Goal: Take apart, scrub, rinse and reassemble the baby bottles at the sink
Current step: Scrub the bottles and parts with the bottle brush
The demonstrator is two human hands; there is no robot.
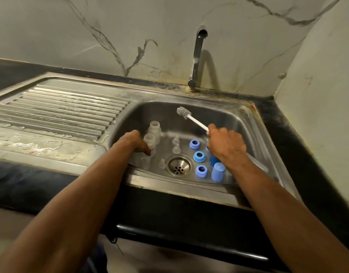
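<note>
Dismantled bottle parts stand in the steel sink basin (224, 115). My left hand (135, 143) grips a clear open bottle (149, 139) at the basin's left side. A second clear bottle (154, 128) stands just behind it, and a third (145, 163) lies below my hand. My right hand (225, 145) holds the white handle of a bottle brush (184, 112), bristle head raised toward the back of the basin. Three clear teats (176, 145) sit beside the drain (179, 166). Three blue collar rings (199, 156) and blue caps (218, 172) stand on the right.
The faucet (198, 54) rises behind the basin with no water running. A wet ribbed drainboard (59, 109) extends to the left. Black countertop (299, 144) borders the sink, and marble-look walls close off the back and right.
</note>
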